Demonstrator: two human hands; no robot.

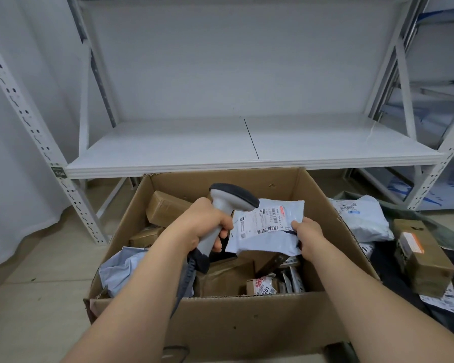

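above the box (247, 323) the right hand (306, 231) is pinching the soft, light, slippery mailer (266, 231) by its edge while the left hand (207, 224) is gripping the scanner (228, 203).

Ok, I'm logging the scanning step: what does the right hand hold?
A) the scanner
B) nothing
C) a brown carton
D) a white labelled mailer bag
D: the right hand pinches the white mailer bag by its edge, label up, while the left hand grips the scanner.
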